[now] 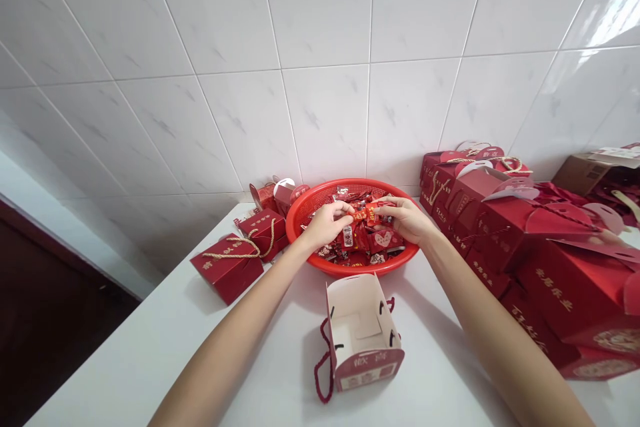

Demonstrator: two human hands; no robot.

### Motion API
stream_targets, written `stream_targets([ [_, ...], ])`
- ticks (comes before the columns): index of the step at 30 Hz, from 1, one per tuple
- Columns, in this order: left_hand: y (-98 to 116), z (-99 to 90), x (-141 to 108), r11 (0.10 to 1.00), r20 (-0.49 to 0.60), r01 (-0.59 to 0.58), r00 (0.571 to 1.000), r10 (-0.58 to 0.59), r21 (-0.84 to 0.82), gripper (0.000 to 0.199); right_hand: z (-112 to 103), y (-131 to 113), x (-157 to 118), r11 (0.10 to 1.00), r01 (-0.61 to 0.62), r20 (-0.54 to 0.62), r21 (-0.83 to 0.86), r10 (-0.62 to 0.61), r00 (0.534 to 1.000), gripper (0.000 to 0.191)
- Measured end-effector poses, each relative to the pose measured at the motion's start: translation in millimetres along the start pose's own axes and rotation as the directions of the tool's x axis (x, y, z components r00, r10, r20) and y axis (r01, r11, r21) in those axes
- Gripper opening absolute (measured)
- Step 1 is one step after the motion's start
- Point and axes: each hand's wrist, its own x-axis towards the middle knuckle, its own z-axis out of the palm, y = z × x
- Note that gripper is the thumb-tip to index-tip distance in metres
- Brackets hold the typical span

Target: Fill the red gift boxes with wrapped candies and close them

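Note:
Both hands are over a red plastic basket (300, 210) heaped with wrapped sweets. My left hand (327, 223) pinches the left side of a red candy packet (361, 215) with gold print. My right hand (407, 217) has its thumb and fingers closed at the right side of the red and gold wrappers; whether it is the same packet or a second one is hard to see. Nearer to me stands an open gift box (369, 367), pale inside, with nothing in it and dark red rope handles hanging at its sides.
Several red gift boxes with rope handles are stacked at the right (555, 287). More closed red boxes (230, 267) stand left of the basket. A brown cardboard box (580, 173) is at the far right. The white table (280, 360) meets a tiled wall (325, 13) behind.

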Motion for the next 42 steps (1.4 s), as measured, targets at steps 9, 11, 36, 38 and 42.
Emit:
stream_targets([
  [9,-0.4,-1.1,-1.7,0.998,-0.037,-0.033,0.999,0.035,0.048,0.015,0.3,1.1,-2.2,1.0,0.001,-0.003,-0.016,-0.001,1.0,0.036],
  [11,-0.5,-0.3,-1.6,0.998,-0.047,-0.015,0.999,0.018,0.059,0.013,0.7,1.3,-2.3,1.0,0.006,-0.012,-0.021,-0.006,1.0,0.036],
  [36,18.5,28.2,7.7,0.918,0.719,-0.273,0.695,-0.018,0.287,0.035,1.8,0.7,1.4,0.989,0.15,-0.205,0.006,-0.146,0.968,0.032],
  [38,15.6,40.2,13.3,0.915,0.694,-0.268,0.719,-0.018,0.301,0.034,1.2,1.1,1.7,0.989,0.147,-0.206,-0.005,-0.145,0.968,0.031],
  [42,7.2,54.2,17.9,0.915,0.668,-0.271,0.744,0.002,0.299,0.025,0.0,1.6,1.3,0.989,0.147,-0.211,-0.01,-0.146,0.967,0.031],
])
